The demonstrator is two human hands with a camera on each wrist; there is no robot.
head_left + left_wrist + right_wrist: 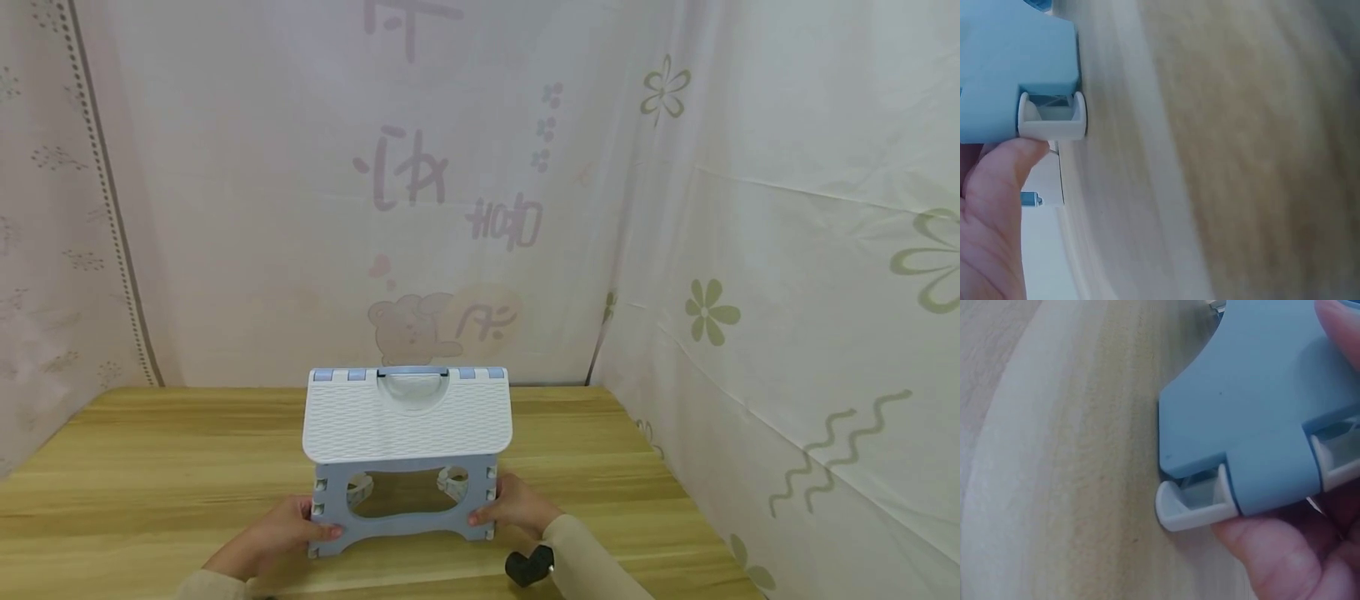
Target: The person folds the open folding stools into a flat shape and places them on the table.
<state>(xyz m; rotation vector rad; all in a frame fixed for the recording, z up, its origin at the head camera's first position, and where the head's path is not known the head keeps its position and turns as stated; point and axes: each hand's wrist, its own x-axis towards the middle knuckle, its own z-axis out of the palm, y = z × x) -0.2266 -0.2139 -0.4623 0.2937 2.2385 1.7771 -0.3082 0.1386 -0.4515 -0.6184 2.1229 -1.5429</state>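
A folding step stool (405, 417) with a white textured top panel and blue-grey legs stands on the table in the head view. A handle (412, 371) sits at the top panel's upper edge. My left hand (281, 533) grips the lower left side of the front leg panel, its thumb on the front face. On the opposite side my right hand (521, 507) holds the same panel, thumb also in front. Both wrist views show the blue leg panel (1016, 56) and its white hinge pieces (1197, 503) close up. Most fingers are hidden behind the panel.
The wood-grain table (187, 442) extends to both sides of the stool and behind it. A patterned curtain (300, 208) hangs at the back, with more cloth along the left and right. A black object (528, 567) is at my right wrist.
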